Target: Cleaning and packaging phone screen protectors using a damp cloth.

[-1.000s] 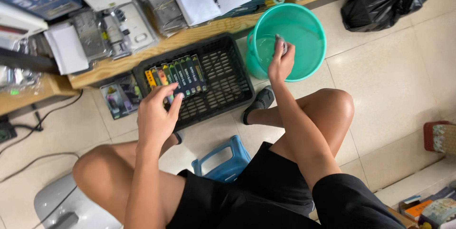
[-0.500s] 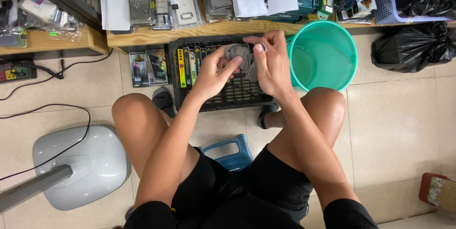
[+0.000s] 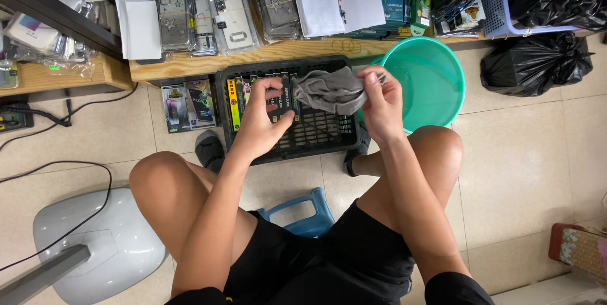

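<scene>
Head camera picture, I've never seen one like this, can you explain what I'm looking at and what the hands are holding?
The camera sits on a person's head and looks down, so you see their own arms, bare knees and a blue stool under them. The right hand grips a grey cloth. The left hand holds a small dark packaged item against that cloth. Below the hands, on the tiled floor, is a black plastic crate with more packages standing in a row. Beside it is a teal bucket. A low wooden shelf holds phone cases and papers.
</scene>
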